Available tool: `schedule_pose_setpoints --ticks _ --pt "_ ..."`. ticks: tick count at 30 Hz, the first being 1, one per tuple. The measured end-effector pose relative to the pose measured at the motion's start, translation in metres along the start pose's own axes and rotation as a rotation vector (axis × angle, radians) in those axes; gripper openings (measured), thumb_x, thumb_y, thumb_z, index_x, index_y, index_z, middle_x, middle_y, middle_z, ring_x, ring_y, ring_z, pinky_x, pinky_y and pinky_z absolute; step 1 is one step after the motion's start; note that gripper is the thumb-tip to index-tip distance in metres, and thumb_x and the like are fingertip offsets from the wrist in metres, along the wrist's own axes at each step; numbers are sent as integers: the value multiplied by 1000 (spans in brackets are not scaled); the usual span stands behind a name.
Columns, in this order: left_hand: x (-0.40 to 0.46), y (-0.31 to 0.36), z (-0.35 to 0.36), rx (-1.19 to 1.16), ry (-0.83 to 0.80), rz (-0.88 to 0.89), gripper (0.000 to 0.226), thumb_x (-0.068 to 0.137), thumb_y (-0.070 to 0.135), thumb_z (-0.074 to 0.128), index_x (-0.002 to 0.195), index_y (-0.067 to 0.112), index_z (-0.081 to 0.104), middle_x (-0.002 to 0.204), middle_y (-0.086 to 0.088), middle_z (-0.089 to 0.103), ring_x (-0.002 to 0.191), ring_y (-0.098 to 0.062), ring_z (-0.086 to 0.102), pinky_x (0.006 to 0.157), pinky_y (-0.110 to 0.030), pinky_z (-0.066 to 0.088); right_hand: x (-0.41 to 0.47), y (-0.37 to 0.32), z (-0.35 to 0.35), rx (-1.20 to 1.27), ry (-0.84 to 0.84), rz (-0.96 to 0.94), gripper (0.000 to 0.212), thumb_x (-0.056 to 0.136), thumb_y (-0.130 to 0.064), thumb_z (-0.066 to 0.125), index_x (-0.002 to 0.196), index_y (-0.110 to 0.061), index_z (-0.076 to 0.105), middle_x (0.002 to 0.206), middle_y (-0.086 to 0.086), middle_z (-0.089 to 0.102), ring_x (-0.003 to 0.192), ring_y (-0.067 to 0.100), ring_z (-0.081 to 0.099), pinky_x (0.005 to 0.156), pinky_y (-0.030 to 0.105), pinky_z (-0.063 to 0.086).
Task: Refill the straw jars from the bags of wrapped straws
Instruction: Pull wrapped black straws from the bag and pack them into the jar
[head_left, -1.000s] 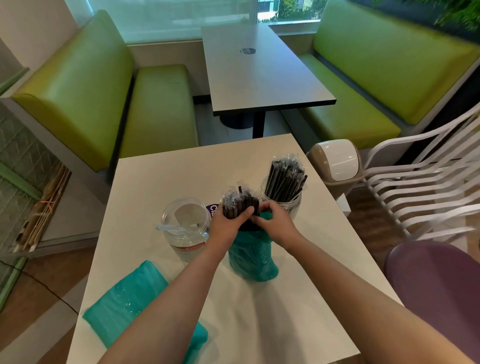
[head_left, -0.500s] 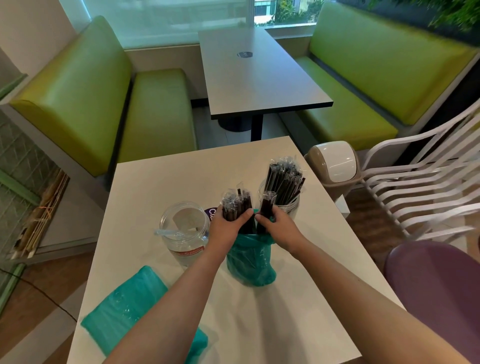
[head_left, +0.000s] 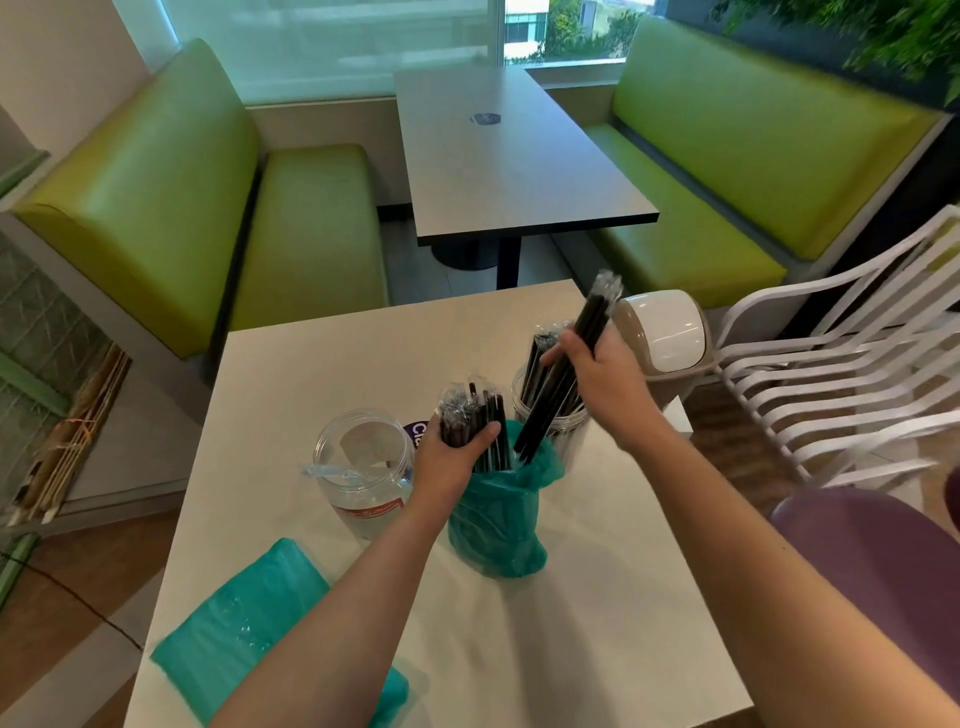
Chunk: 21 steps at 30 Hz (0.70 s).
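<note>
Straws (head_left: 563, 384) gripped by R hand (head_left: 602, 379); L hand (head_left: 457, 452) grips bag bundle (head_left: 472, 421).

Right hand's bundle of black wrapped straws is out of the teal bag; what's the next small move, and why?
Probably swing the right hand over and lower its bundle of black wrapped straws into the clear plastic jar already holding straws. The bundle's lower ends hang just above the upright teal plastic bag, beside that jar, while the left hand grips the straws left in the bag.
</note>
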<state>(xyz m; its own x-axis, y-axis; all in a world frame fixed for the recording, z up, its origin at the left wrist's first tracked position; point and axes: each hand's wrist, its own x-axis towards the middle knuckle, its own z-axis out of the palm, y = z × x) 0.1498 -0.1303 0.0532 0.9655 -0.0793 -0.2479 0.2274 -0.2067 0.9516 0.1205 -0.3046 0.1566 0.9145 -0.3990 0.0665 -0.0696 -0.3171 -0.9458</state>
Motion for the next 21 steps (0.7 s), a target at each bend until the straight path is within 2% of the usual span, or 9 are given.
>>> schedule_pose_setpoints --ticks 4,6,8,12,16,19,21 --pt "0 0 0 -12 17 0 59 74 41 82 122 22 56 109 7 64 110 -17 60 101 -40 48 16 -26 -21 -35 153 -104 19 103 -29 43 112 -14 49 88 -5 69 84 4 62 66 16 43" --pt "0 1 1 -10 21 -2 58 74 40 82 122 21 56 109 6 64 110 -18 60 101 -40 48 23 -30 -28 -84 197 -138 20 102 -33 42 113 -16 48 89 -7 69 86 10 62 70 25 47" --pt "0 1 1 -8 19 -3 58 75 40 82 123 20 56 111 6 64 111 -18 60 100 -39 48 28 -26 -31 -133 200 -145 22 102 -35 42 113 -17 49 93 -7 69 90 14 62 73 33 47" --pt "1 0 1 -2 26 -1 63 73 42 82 125 19 56 115 3 66 111 -18 60 100 -41 49 30 -1 -24 -264 157 -107 24 99 -30 51 112 -11 57 105 6 58 92 20 57 79 36 47" --pt "0 1 1 -22 21 5 60 75 38 82 125 19 56 110 6 64 107 -15 60 95 -33 48 21 27 -14 -422 92 5 33 96 -29 58 120 -6 59 117 9 48 95 14 48 89 26 41" --pt "1 1 1 -29 20 0 59 75 36 82 125 19 56 108 8 63 105 -14 59 92 -30 47 13 50 -5 -503 92 76 39 90 -38 65 112 -6 63 111 4 45 100 22 54 91 37 50" --pt "1 1 1 -26 21 -3 59 75 37 83 125 19 56 108 8 63 104 -14 59 92 -30 48 8 59 -1 -608 116 72 45 84 -47 70 109 -10 65 107 1 41 103 23 50 88 37 50"
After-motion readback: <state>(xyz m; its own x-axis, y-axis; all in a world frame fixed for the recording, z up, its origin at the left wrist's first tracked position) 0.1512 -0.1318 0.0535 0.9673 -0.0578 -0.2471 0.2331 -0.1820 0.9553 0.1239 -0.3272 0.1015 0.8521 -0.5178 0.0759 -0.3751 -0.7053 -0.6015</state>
